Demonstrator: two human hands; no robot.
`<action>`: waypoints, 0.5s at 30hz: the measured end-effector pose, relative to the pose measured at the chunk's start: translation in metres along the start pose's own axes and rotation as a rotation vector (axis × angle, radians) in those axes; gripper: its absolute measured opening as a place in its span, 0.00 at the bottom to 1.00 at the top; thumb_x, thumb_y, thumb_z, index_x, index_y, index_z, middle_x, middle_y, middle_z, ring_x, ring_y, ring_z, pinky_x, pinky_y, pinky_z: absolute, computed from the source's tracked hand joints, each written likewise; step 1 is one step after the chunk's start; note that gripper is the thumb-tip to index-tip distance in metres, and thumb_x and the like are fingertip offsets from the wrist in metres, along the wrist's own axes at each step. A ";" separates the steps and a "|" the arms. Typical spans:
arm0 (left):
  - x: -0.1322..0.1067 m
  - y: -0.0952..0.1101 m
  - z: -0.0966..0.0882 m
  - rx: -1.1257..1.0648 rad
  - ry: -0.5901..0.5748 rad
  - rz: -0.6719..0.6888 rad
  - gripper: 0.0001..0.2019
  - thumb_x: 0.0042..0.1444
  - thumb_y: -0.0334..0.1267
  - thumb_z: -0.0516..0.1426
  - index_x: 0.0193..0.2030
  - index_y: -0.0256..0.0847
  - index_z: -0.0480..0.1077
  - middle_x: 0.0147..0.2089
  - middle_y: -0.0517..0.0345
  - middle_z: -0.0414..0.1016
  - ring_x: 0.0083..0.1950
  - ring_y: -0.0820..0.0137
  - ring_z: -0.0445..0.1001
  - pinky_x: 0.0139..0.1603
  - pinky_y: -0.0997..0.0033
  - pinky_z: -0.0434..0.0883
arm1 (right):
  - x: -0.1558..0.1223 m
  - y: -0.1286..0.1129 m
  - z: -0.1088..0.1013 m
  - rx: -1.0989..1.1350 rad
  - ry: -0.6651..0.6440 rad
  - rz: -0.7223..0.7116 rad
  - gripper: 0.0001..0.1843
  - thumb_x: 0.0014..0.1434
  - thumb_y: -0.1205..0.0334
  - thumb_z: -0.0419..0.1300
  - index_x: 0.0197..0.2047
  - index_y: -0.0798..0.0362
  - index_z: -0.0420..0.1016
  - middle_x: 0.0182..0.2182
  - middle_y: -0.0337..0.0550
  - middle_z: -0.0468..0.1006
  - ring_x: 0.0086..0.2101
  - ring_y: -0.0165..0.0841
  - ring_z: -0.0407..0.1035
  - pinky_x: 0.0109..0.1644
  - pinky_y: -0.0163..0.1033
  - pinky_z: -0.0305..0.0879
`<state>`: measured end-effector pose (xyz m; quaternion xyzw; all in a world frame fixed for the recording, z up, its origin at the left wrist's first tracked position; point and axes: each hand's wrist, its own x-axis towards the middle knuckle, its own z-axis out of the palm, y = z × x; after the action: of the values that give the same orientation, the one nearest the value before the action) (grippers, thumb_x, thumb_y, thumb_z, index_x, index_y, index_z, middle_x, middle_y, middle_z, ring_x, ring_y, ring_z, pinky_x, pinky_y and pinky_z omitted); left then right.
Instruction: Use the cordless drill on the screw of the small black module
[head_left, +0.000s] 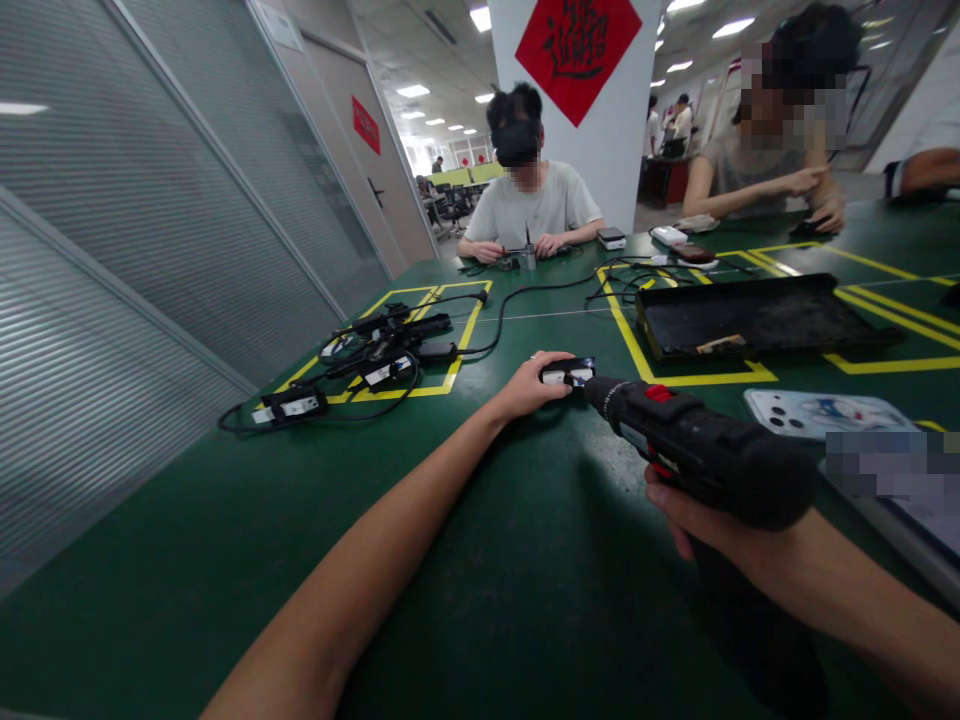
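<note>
My left hand (530,385) reaches out over the green table (480,560) and grips a small black power adapter with a white label (568,372), holding it down on the surface. My right hand (694,515) is wrapped round the grip of a black electric screwdriver with a red switch (694,440). The tool's tip points at the adapter and touches or nearly touches its right end.
A pile of black adapters with cables (375,350) lies inside a yellow-taped square at left. A black tray (757,318) sits at right, a phone (821,412) near my right arm. Other people sit working across the table (529,205) and at far right (772,150).
</note>
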<state>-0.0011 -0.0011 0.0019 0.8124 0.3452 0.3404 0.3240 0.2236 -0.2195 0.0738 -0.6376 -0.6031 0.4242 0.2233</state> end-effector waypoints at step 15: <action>-0.001 0.000 0.001 0.001 -0.001 -0.005 0.26 0.46 0.35 0.62 0.55 0.41 0.67 0.54 0.51 0.68 0.54 0.62 0.68 0.57 0.60 0.63 | -0.003 -0.003 0.001 -0.003 0.013 -0.006 0.25 0.55 0.38 0.52 0.24 0.50 0.72 0.23 0.42 0.76 0.30 0.38 0.72 0.39 0.43 0.66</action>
<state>-0.0010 -0.0021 0.0011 0.8118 0.3471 0.3392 0.3246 0.2217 -0.2224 0.0763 -0.6389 -0.6041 0.4185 0.2276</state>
